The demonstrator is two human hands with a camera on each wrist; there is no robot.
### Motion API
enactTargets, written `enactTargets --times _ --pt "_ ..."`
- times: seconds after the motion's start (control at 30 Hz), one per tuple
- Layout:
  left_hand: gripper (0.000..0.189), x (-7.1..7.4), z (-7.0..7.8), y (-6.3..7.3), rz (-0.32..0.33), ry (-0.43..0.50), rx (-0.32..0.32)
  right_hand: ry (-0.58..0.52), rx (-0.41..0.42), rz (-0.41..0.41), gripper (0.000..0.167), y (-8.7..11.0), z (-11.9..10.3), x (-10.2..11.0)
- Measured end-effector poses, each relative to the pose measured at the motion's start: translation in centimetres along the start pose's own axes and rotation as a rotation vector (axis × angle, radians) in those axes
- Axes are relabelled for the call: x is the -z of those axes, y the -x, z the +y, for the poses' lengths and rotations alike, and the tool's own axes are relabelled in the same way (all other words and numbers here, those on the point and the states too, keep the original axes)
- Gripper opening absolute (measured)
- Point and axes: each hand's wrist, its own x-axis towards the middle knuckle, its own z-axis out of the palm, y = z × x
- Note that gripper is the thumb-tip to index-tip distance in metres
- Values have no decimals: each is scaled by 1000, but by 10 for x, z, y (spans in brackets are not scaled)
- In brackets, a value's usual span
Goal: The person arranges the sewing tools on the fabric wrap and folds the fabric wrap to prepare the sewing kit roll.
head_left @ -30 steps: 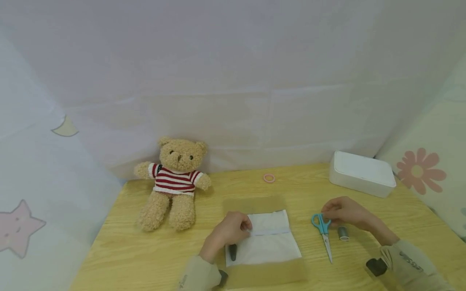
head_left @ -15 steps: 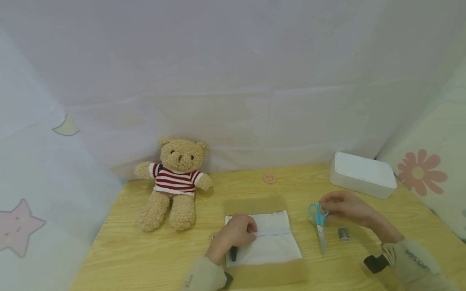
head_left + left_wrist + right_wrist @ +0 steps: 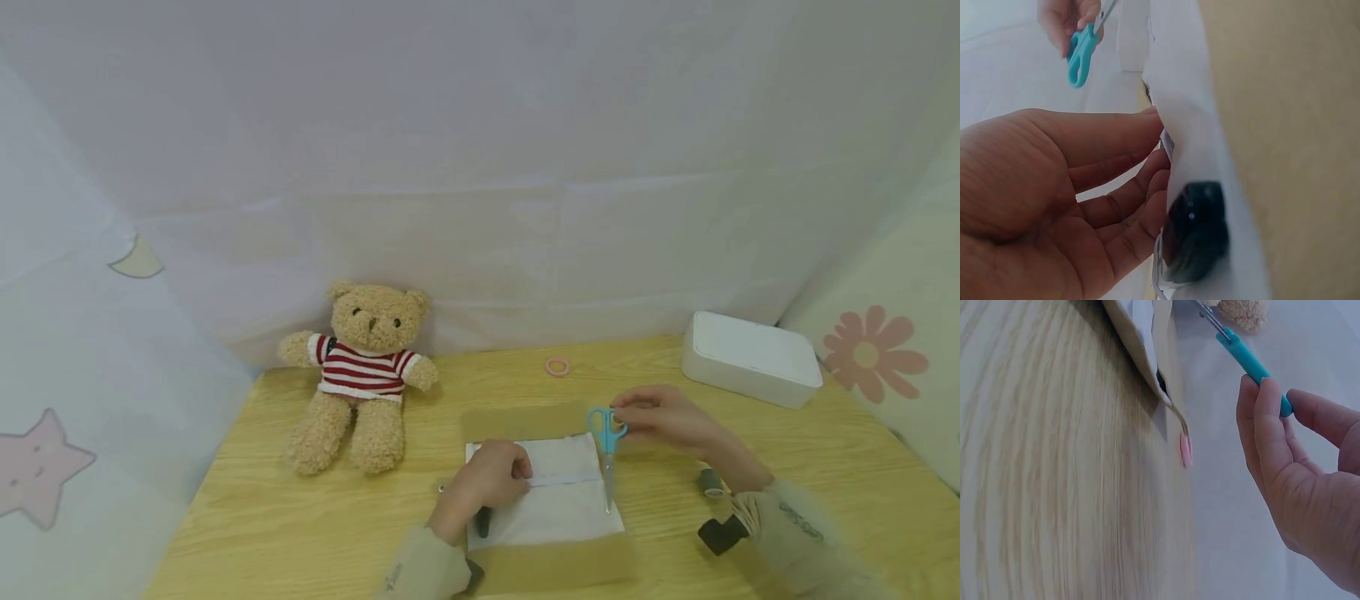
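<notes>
My right hand [image 3: 660, 421] holds blue-handled scissors [image 3: 608, 444] by one finger loop, raised with the blades pointing down over the right edge of a white cloth [image 3: 570, 517]. In the right wrist view, thumb and fingertips pinch the end of the scissors' blue handle [image 3: 1250, 360]. Across the cloth runs a narrow white ribbon [image 3: 566, 480]. My left hand [image 3: 491, 475] is at the ribbon's left end, pinching it between thumb and fingers. Beside those fingers, a dark glossy object [image 3: 1200, 231] lies on the cloth, its kind unclear.
Under the cloth lies a tan mat [image 3: 525, 422]. A grey thread spool [image 3: 709, 482] stands beside my right forearm. Farther back are a pink ring [image 3: 557, 367], a white box [image 3: 750, 357] at right and a teddy bear [image 3: 367, 379] in a striped sweater at left.
The right hand has lifted the scissors and carried them left, from beside the spool to the cloth's right edge. The left hand has shifted slightly right along the ribbon.
</notes>
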Motion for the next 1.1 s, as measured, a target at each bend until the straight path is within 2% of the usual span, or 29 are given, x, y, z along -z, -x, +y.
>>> enactTargets --times 0.43,0.73,0.9,1.1 --pt "17 -3 0 -1 -8 -14 17 -48 5 115 38 -33 -1 -31" --pt "18 -4 -1 -3 3 -27 6 -169 0 203 30 -48 -2 -47" --pt "17 -4 -2 -4 12 -32 -14 -195 11 213 25 -54 -3 -50" --pt "16 -4 -3 -4 10 -22 -24 -152 -19 196 24 -61 5 -53"
